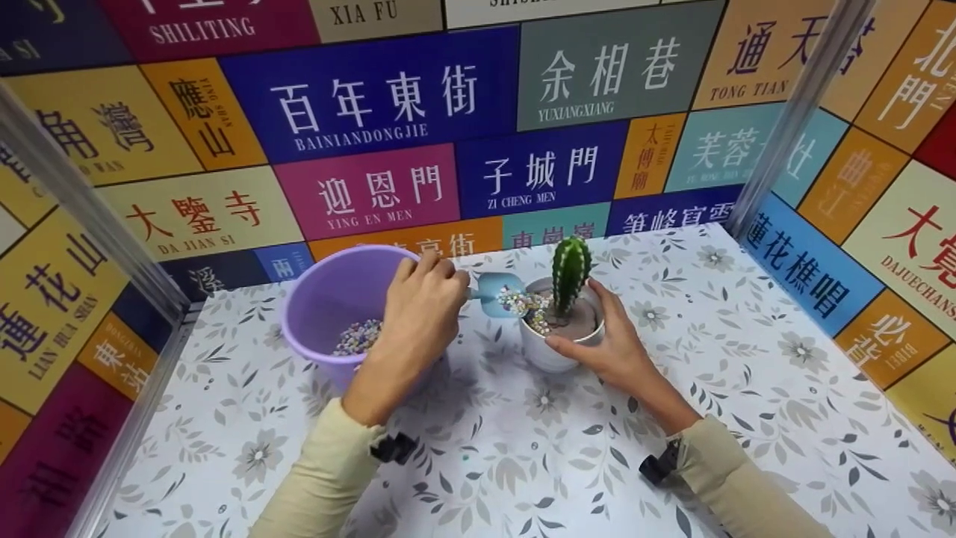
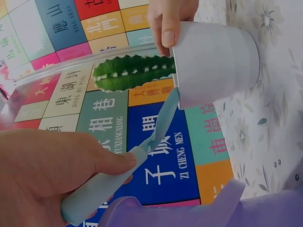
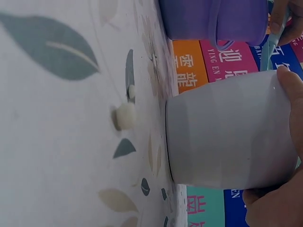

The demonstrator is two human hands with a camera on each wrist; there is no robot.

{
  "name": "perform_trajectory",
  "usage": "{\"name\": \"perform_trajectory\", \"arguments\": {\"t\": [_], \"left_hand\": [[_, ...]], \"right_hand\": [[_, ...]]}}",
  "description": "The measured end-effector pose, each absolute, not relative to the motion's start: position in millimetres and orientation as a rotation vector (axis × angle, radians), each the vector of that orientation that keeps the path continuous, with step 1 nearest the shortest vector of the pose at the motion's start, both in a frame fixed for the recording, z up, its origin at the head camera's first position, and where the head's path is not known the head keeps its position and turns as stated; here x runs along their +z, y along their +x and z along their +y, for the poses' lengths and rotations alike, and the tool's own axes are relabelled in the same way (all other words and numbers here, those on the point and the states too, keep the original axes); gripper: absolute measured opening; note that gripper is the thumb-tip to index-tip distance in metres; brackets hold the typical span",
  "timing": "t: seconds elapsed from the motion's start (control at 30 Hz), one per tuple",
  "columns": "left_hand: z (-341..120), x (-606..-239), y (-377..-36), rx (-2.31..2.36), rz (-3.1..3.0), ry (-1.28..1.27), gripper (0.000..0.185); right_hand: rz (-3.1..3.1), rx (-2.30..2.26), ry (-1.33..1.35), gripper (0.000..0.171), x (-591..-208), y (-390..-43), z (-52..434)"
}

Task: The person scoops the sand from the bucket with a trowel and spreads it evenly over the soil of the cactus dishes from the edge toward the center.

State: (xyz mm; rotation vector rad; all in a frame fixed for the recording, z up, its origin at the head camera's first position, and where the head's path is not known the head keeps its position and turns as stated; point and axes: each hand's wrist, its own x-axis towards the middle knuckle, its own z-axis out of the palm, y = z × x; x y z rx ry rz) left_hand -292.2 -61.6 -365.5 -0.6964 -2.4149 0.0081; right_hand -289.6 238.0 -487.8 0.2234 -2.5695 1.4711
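My left hand (image 1: 418, 310) grips the handle of a small light-blue shovel (image 2: 163, 118). Multicoloured pebbles (image 1: 514, 300) lie on its blade, which tips at the left rim of a white flowerpot (image 1: 551, 357). In the pot stands a green ridged cactus (image 1: 571, 273), with similar pebbles on the left side of the soil and bare greyish-brown surface on the right. My right hand (image 1: 616, 340) holds the pot by its right side, thumb at the near rim and fingers round the far side. The pot rests upright on the table.
A purple bucket (image 1: 299, 321) with more coloured pebbles (image 1: 358, 338) inside stands left of the pot, beneath my left forearm. The table (image 1: 523, 463) has a floral cover. Panels with coloured lettering (image 1: 373, 97) enclose its back and sides. A few stray pebbles (image 3: 125, 116) lie on the tabletop.
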Motion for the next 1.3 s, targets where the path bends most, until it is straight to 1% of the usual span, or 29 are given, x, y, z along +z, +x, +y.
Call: {"name": "perform_trajectory", "arguments": {"t": [0.27,0.37,0.5,0.77,1.3], "left_hand": [[-57.6,-369.2,-291.3,0.027,-2.350,-0.652,0.018],[-55.4,-372.3,-291.9,0.029,-2.312,-0.641,0.017],[-52.4,-376.3,-292.1,0.033,-2.268,-0.646,0.015],[-47.6,-377.9,-291.9,-0.002,-2.244,-0.684,0.019],[-45.3,-377.5,-289.9,-0.058,-2.246,-0.720,0.020]], "right_hand": [[-2.554,1.454,0.205,0.120,-487.6,-288.0,235.3],[-2.565,1.444,0.202,0.120,-488.0,-288.0,235.5],[-2.574,1.437,0.201,0.121,-488.8,-288.3,235.7],[-2.562,1.444,0.199,0.122,-489.2,-289.1,235.6],[-2.556,1.427,0.200,0.122,-489.3,-289.0,235.4]]}}
